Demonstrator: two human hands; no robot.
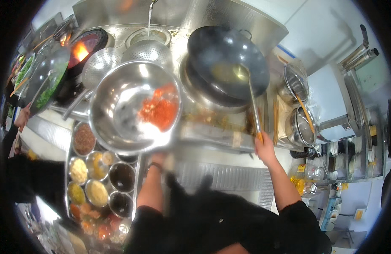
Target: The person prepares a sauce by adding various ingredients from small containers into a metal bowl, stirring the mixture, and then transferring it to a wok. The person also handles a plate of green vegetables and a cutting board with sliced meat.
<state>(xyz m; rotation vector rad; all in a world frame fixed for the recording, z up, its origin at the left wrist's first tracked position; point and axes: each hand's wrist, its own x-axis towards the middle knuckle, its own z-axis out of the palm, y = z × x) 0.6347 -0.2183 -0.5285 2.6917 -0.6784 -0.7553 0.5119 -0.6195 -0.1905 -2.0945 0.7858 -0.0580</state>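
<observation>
My left hand (158,158) grips the near rim of a large stainless steel bowl (116,104), its fingers mostly hidden by the bowl. Red paste or powder with pale bits (160,109) lies at the right side inside it. In my right hand (265,148) is the wooden handle end of a long metal ladle (254,108). The ladle's head rests in yellowish oil at the bottom of a black wok (227,41), which sits tilted on a burner to the right of the bowl.
Two perforated strainers (100,65) lie behind the bowl, near running water (149,22). At left, another person's hand (22,118) holds a wok with greens (49,92) beside an open flame (80,51). Seasoning pots (84,138) stand lower left; steel bowls (298,127) stand right.
</observation>
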